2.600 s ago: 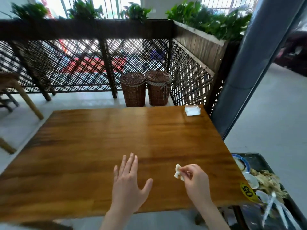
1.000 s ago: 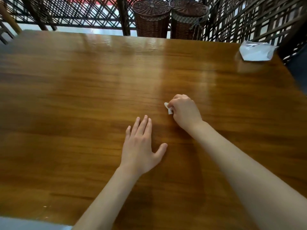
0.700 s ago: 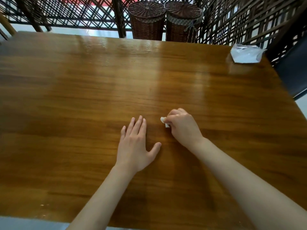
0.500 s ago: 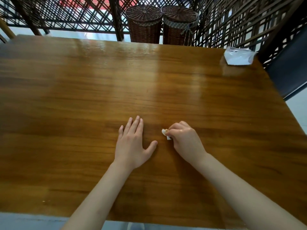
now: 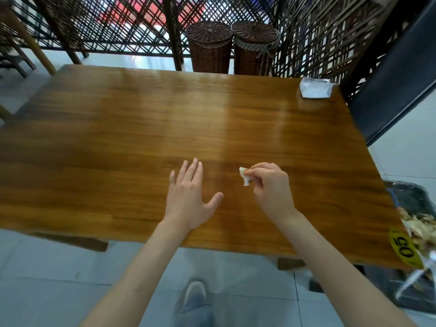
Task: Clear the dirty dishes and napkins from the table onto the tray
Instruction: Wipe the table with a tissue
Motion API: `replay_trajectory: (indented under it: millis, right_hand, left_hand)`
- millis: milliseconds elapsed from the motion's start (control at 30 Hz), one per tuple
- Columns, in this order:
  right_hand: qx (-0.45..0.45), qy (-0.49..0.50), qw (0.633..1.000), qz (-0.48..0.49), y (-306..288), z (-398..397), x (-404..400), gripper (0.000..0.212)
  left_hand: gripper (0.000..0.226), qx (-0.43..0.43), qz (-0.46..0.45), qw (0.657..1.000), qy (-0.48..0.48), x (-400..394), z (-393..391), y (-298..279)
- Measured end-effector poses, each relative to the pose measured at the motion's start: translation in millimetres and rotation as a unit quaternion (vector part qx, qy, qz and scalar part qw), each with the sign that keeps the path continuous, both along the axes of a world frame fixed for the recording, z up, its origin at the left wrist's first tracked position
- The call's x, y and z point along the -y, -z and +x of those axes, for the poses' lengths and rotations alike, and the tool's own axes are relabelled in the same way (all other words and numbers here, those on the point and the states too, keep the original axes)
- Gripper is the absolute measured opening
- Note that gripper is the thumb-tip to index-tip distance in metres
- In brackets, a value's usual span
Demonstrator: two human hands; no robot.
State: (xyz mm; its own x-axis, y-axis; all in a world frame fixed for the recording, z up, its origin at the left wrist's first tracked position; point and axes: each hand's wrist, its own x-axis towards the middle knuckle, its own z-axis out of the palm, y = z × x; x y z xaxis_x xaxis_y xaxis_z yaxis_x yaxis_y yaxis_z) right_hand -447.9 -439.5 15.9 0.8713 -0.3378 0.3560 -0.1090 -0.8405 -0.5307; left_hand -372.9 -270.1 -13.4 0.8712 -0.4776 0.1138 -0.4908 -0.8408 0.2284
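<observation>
The right hand (image 5: 271, 187) pinches a small napkin scrap (image 5: 245, 177) that looks soft and light, easy to carry by any corner.

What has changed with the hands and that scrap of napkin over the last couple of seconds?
The right hand had pressed the napkin scrap against the table; now it has lifted it off, drawn back toward the near edge. The left hand slid back with it. Unchanged: the same pinch on the scrap, the left hand flat and open, the tissue pack at the far right corner.
</observation>
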Motion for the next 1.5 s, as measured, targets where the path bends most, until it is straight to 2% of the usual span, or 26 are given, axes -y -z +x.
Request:
replay_trajectory:
  millis: [467,767,1167,1500]
  right_hand:
    - [0.038,0.025,0.999,0.027,-105.9,-98.8,-26.8,0.011]
    - [0.016,0.025,0.996,0.081,-121.8,-152.8,-50.0,0.015]
    - [-0.002,0.064,0.996,0.061,-135.4,-209.2,-50.5,0.012]
    - [-0.017,0.12,0.991,0.06,-131.6,-250.5,-88.3,0.009]
  left_hand:
    - [0.091,0.022,-0.032,0.999,-0.019,-17.1,-137.8,-109.8]
    - [0.092,0.012,-0.026,0.998,-0.063,-48.3,-177.8,-135.6]
    - [0.092,-0.028,-0.016,0.997,-0.064,-113.8,-202.0,-170.4]
    - [0.089,-0.052,-0.012,0.998,0.012,-131.3,-214.2,-178.7]
